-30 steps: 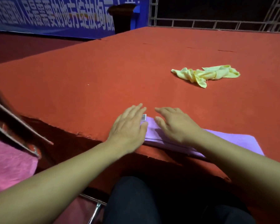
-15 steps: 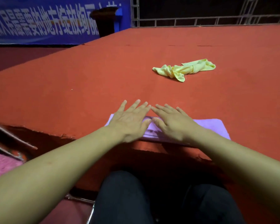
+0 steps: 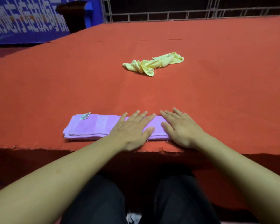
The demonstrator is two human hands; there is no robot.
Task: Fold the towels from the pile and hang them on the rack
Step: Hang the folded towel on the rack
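Far left, upper background: blue banner (image 3: 23, 18) with white lettering, partly cut off; dark pedestal-like object (image 3: 73, 15) in front of it, details too dim to tell. Red carpeted surface (image 3: 55, 75) filling most of the view, frayed near edge running across the lower middle. Purple towel (image 3: 94, 126) folded into a long flat strip, lying parallel to the near edge and close to it; small shiny label (image 3: 85, 116) on its far left corner. Left hand (image 3: 132, 131) flat, palm down on the right part of the purple towel, fingers spread and extended, gripping nothing, just pressing on the cloth. Right hand (image 3: 183, 128) just beside it, also flat and palm down, fingers open, resting over the towel's right end and partly on the carpet; thumbs of both hands near each other, not touching. Yellow towel (image 3: 152, 63) crumpled and unfolded, farther back on the carpet, well apart from the hands and the purple towel. Metal railing (image 3: 192, 13) along the far edge, centre to right. Bottom centre: dark trousers (image 3: 103, 199) of the person, below the carpet edge.
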